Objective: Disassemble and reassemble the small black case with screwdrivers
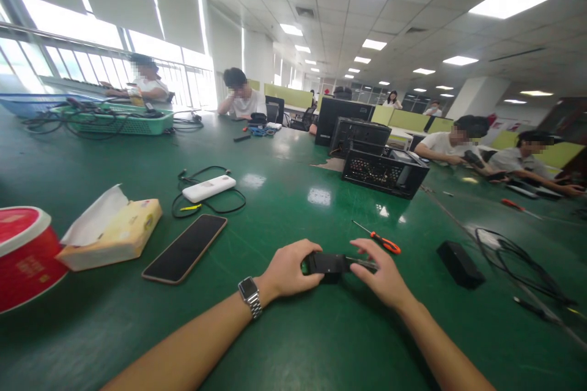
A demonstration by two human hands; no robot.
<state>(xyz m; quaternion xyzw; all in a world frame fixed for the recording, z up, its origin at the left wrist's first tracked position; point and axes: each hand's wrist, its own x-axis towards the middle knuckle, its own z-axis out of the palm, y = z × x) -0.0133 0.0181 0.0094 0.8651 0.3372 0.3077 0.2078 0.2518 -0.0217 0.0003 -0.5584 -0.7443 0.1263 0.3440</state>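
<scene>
My left hand (293,266), with a metal-banded watch (249,294) on its wrist, is closed around a small black box-shaped device (328,264) held low above the green table. Thumb and fingers grip the device's left end. Around its right end curves my right hand (383,275), thumb and index finger apart. A thin greyish metal-looking strip (364,263) shows in the gap between them; its exact kind is unclear. The other right fingers are partly hidden. Just beyond the hands lies an orange-and-black screwdriver (385,242).
A black block (461,264) and cables (518,263) lie right. On the left are a phone (186,249), a tissue pack (114,232), a red tub (27,263) and a white power strip-like object (209,188). An opened computer case (385,171) stands ahead. Several people sit around the table.
</scene>
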